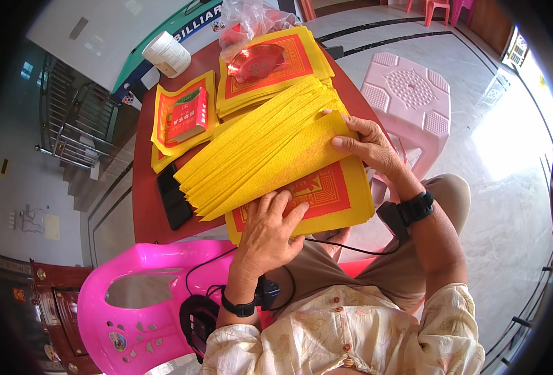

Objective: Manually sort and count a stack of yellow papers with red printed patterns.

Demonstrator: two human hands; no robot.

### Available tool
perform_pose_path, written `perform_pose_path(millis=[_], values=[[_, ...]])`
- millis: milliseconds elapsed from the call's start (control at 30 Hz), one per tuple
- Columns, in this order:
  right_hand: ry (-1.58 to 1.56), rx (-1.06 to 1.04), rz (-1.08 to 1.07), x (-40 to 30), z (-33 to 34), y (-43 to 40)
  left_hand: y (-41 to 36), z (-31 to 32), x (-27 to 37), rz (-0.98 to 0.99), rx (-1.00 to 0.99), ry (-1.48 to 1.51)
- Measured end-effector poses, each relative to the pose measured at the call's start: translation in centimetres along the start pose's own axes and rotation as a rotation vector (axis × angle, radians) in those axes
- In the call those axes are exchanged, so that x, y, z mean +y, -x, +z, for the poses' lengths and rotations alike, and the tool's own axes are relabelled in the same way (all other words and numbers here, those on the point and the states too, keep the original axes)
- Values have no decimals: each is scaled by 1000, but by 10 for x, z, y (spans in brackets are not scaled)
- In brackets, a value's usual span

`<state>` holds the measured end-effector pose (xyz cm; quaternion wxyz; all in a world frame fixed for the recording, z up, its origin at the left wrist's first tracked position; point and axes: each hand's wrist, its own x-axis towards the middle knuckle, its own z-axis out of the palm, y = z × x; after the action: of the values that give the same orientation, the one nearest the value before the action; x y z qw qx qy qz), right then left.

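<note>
My right hand [370, 143] pinches the right end of a yellow paper sheet [299, 164] between thumb and fingers. That sheet is folded or rolled over, plain side up, and lies against a fanned row of similar yellow sheets [257, 131]. Below it is a stack of yellow joss paper [358, 201] with a red panel printed in gold, overhanging the table's near edge. My left hand [269, 229] rests palm down on this stack. Its fingers are apart, with the tips at the lower fold of the yellow sheet.
On the red table [147, 211] are a black smartphone [173, 197], a thick red book [189, 115] on joss paper, a red scalloped dish [257, 63] on another stack, a white tub [166, 54] and a plastic bag [243, 23]. A pink stool [407, 89] and magenta chair [131, 300] flank me.
</note>
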<state>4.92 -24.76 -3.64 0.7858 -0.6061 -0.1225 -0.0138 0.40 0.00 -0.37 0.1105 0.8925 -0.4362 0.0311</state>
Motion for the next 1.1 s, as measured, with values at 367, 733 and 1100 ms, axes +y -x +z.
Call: perform_pose_path(millis=[367, 733, 1100], values=[[-27, 2, 12, -2, 1, 0, -1, 2, 1, -12, 30, -19], [-20, 10, 3, -3, 2, 0, -1, 1, 0, -9, 17, 11], [-17, -29, -12, -8, 4, 1, 0, -1, -2, -10, 12, 34]])
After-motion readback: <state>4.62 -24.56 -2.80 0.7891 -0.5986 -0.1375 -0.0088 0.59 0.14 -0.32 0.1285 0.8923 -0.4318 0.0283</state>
